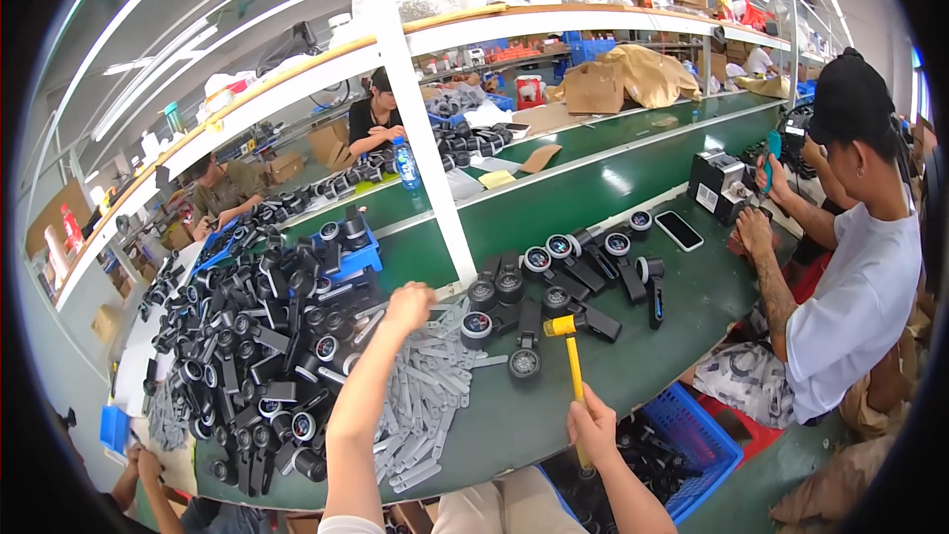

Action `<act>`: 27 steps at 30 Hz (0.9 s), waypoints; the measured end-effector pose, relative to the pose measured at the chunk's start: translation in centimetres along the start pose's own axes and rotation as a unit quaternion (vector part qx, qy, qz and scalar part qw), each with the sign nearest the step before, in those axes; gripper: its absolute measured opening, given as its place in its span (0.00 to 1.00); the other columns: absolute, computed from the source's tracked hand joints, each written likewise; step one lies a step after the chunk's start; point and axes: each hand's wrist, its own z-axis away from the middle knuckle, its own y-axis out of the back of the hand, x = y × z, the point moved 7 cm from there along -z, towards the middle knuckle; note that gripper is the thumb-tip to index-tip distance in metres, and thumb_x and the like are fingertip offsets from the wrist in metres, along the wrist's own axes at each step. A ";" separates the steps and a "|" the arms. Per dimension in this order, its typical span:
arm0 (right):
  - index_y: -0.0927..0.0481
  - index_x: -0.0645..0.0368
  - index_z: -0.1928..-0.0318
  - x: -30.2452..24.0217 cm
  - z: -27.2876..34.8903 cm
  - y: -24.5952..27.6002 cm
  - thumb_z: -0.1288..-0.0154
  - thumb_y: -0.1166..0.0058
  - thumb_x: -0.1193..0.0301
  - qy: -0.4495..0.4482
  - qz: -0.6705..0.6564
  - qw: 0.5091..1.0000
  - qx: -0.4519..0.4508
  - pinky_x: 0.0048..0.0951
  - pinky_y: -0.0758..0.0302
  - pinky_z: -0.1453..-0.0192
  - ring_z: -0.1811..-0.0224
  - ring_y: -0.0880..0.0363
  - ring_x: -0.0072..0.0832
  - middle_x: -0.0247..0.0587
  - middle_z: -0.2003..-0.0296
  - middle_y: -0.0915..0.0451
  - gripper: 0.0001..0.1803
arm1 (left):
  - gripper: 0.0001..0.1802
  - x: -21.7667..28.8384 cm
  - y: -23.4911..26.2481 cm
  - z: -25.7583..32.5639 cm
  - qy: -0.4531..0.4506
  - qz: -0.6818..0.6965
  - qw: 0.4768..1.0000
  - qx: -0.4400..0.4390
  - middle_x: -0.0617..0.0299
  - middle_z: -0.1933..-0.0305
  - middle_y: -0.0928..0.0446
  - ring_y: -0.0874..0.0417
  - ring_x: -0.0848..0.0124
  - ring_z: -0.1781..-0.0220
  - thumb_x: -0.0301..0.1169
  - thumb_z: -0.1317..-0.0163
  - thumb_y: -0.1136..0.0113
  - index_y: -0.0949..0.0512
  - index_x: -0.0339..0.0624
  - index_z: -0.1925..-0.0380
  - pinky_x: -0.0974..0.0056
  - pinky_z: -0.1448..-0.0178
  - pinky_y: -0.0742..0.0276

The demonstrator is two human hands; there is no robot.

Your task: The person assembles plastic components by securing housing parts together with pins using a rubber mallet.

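Observation:
My right hand [593, 425] grips the handle of a yellow hammer [575, 371], held upright over the front of the green table. Its yellow-and-dark head is near several black round-headed units with flat handles [527, 321]. My left hand [410, 305] is reached forward with its fingers curled together, above the far end of a pile of grey flat plastic strips [420, 386]. What those fingers hold, if anything, is hidden. To the left of this arm lies a large heap of similar black units [262, 336].
A blue basket [707, 440] with black parts stands below the table's front edge. A phone [679, 230] lies at right, near a co-worker [850, 287] holding a teal tool. A white post [415, 109] rises behind my left hand. Another blue bin [364, 255] stands beside the heap.

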 end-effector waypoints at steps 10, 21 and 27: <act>0.36 0.67 0.35 0.3 0.2 0.2 0.31 0.53 0.76 0.015 -0.026 0.999 0.012 0.17 0.36 0.82 0.86 0.35 0.14 0.30 0.80 0.30 0.25 | 0.47 17.3 -5.3 -1.8 0.144 0.156 0.970 -0.123 0.43 0.55 0.19 0.17 0.50 0.52 0.54 0.51 0.36 0.42 0.41 0.37 0.53 0.50 0.22; 0.37 0.66 0.34 0.2 0.3 0.0 0.31 0.52 0.75 0.015 -0.028 0.999 -0.001 0.17 0.37 0.82 0.85 0.34 0.14 0.30 0.79 0.30 0.26 | 0.36 11.7 1.3 9.0 0.085 0.626 0.775 -0.002 0.63 0.58 0.26 0.24 0.78 0.62 0.27 0.49 0.27 0.36 0.44 0.42 0.69 0.59 0.25; 0.37 0.65 0.34 0.6 -0.2 0.0 0.32 0.52 0.76 0.004 -0.013 1.000 -0.004 0.17 0.37 0.83 0.86 0.35 0.15 0.30 0.80 0.30 0.26 | 0.29 9.3 4.8 22.4 0.179 0.320 0.892 0.263 0.55 0.65 0.19 0.19 0.73 0.66 0.32 0.53 0.24 0.27 0.36 0.52 0.66 0.59 0.22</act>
